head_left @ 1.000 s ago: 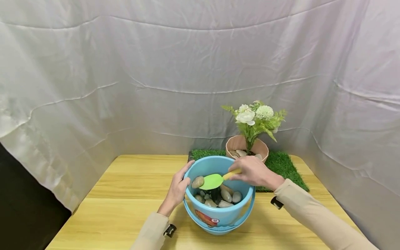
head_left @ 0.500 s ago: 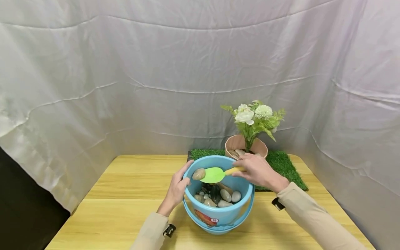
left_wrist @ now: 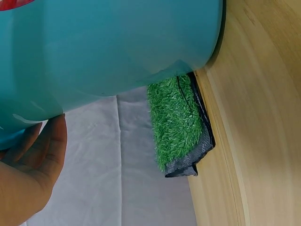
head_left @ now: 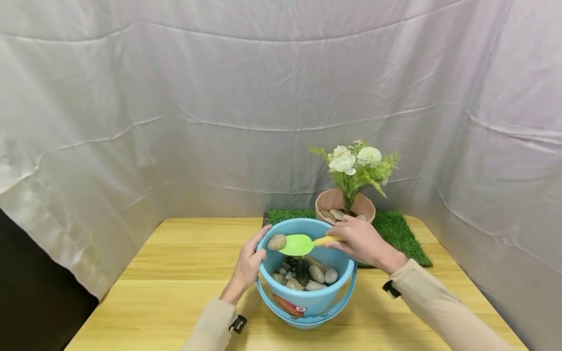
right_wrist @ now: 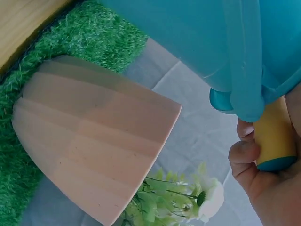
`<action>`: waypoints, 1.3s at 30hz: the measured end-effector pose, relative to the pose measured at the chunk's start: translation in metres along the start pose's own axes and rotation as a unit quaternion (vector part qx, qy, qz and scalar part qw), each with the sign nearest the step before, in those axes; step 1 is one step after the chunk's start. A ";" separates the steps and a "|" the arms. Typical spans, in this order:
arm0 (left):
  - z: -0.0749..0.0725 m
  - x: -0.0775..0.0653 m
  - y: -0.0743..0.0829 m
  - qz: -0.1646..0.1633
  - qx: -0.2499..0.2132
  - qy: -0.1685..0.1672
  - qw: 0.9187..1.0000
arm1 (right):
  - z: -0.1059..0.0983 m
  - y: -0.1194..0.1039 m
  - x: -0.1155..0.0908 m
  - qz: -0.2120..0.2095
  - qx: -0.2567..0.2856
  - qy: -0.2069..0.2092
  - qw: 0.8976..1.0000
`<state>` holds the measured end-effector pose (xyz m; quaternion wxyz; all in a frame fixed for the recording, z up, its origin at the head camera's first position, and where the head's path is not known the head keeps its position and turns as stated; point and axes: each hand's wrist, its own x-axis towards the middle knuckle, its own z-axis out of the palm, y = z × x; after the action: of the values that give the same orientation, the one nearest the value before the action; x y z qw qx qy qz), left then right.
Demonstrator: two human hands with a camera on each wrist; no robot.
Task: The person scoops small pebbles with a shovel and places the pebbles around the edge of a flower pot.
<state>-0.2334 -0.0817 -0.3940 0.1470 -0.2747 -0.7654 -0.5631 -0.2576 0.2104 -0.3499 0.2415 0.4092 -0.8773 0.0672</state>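
Note:
A light blue bucket point(head_left: 307, 302) stands on the wooden table with several stones point(head_left: 316, 274) at its bottom. My left hand point(head_left: 247, 265) holds the bucket's left rim, with fingers against the outer wall in the left wrist view. With my right hand point(head_left: 362, 243) I grip the yellow handle point(right_wrist: 275, 136) of a small shovel. Its green blade point(head_left: 297, 244) is over the bucket's opening, pointing left. At the blade's tip lies a brownish stone point(head_left: 277, 242), close to the rim by my left thumb. Whether the stone touches the bucket's inner wall I cannot tell.
Behind the bucket, a pink pot point(head_left: 327, 201) with stones and white flowers point(head_left: 353, 161) stands on a green grass mat point(head_left: 397, 239). The wooden table point(head_left: 175, 292) extends to the left. Grey cloth point(head_left: 237, 97) hangs behind and at the sides.
My right hand has raised the shovel and the stone at its tip inside the bucket; the blade now lies nearly level. In the last half second they shift slightly left. My left hand stays put.

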 end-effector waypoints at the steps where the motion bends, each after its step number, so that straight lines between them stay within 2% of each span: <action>1: 0.000 0.000 -0.004 0.000 -0.004 -0.001 1.000 | 0.000 0.000 0.000 0.005 0.003 0.001 1.000; 7: 0.002 0.003 -0.033 -0.004 -0.012 0.009 1.000 | 0.003 0.001 0.001 0.028 0.012 0.001 1.000; 9: 0.003 0.002 -0.037 -0.003 -0.008 0.015 1.000 | 0.004 0.001 0.001 0.036 0.016 0.002 0.999; 14: 0.002 0.002 -0.033 -0.006 -0.004 0.014 1.000 | 0.006 0.001 0.001 0.054 0.022 0.003 0.998; 19: 0.001 0.001 -0.010 -0.006 -0.009 0.005 1.000 | 0.007 0.002 0.000 0.058 0.018 0.004 0.998; 21: 0.001 0.001 -0.006 -0.005 -0.005 0.004 1.000 | 0.007 0.002 0.000 0.053 0.018 0.005 0.998; 29: 0.005 0.001 -0.033 -0.003 -0.001 0.019 1.000 | 0.004 0.005 -0.003 0.026 0.008 0.024 0.999; 39: 0.006 0.002 -0.035 0.004 0.004 0.027 1.000 | -0.001 0.007 -0.010 0.024 0.021 0.047 0.998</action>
<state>-0.2550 -0.0832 -0.4228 0.1712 -0.2619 -0.7620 -0.5669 -0.2568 0.2223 -0.3534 0.2722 0.3890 -0.8732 0.1103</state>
